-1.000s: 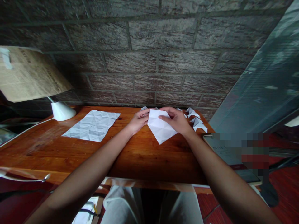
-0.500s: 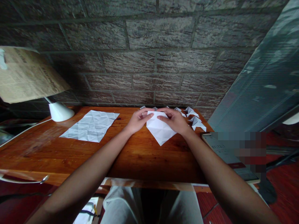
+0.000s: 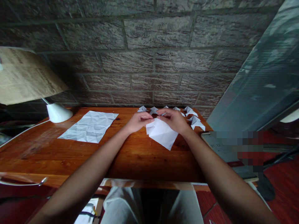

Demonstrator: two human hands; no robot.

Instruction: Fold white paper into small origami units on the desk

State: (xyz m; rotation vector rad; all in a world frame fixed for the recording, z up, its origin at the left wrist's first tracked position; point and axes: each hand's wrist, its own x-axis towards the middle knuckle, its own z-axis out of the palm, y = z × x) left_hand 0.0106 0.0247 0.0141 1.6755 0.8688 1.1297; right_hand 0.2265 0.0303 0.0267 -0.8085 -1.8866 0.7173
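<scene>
A partly folded sheet of white paper (image 3: 163, 133) is held over the wooden table (image 3: 140, 161), one corner pointing down toward me and to the right. My left hand (image 3: 139, 120) pinches its upper left edge between thumb and fingers. At the upper right edge, my right hand (image 3: 174, 119) grips the same sheet, thumb on the near side. Fingertips of both hands nearly meet at the top. Behind them, along the table's back edge, stand several small folded paper pieces (image 3: 196, 122), some partly hidden by my right hand.
A creased, opened-out paper sheet (image 3: 90, 127) lies at the left of the table. Beyond it stands a lamp with a white base (image 3: 58, 112) and newsprint shade (image 3: 30, 76). A flat, partly blurred object (image 3: 217, 146) lies at the right edge. A brick wall (image 3: 140, 62) rises behind.
The white paper has turned, its lower corner swinging right, and its top edge now looks bent at the left. Both hands stay on it. More of the small folded pieces shows behind.
</scene>
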